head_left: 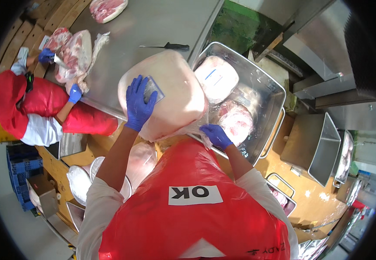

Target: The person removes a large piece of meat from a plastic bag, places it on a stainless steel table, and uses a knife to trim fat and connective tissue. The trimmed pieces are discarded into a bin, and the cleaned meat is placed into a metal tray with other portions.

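Observation:
A large, pale, skin-covered piece of meat (170, 86) lies at the near edge of the metal table, reaching toward the tub beside it. My left hand (139, 104), in a blue glove, rests flat on its top with fingers stretched, against the edge of a small clear-and-white label (154, 90). Lower right, my gloved right hand (216, 136) is closed on clear plastic film (196, 127) by the meat's near corner. A metal tub (279, 93) next to it holds a wrapped pale piece (216, 78) and a redder wrapped piece of meat (235, 122).
A black-handled knife (170, 46) lies on the metal table (153, 19) beyond the meat. At left, a co-worker (45, 104) in red holds a blade at another meat cut (76, 54). Metal bins (313, 143) stand on the floor at right.

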Demonstrator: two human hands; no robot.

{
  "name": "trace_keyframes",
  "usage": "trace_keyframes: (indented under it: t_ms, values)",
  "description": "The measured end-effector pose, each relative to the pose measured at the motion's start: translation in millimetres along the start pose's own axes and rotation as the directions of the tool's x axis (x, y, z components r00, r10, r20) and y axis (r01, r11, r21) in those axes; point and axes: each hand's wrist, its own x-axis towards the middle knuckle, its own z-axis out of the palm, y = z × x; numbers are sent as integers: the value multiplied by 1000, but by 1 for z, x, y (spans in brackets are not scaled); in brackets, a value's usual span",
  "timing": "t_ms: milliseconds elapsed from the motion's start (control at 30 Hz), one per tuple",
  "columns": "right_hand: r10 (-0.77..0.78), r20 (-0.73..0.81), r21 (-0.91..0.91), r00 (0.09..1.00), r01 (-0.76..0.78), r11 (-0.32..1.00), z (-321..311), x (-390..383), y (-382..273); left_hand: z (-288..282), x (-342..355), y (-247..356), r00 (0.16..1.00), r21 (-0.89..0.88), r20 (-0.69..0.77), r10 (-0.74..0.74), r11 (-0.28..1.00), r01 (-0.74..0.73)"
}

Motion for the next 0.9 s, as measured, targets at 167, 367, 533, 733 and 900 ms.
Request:
trace_keyframes:
  t_ms: [167,367,533,733,900]
  values:
    - [157,-76,178,985,-142,974,16,-16,-21,-18,-96,-28,959,-72,-13,-284,957,282]
    - [270,-136,261,953,-228,938,53,-23,-15,4,-223,-61,571,-306,581,-580,494,814]
    - [350,39,288,936,-346,893,50,-10,-67,47,-220,-46,556,-535,818,-148,160,830]
    - [289,10,58,957,-289,956,41,-16,-71,45,-222,-26,384,-405,913,-139,-432,806]
    - [319,-57,-131,946,-324,937,43,-17,-12,21,-223,-28,439,-451,881,-178,-31,892]
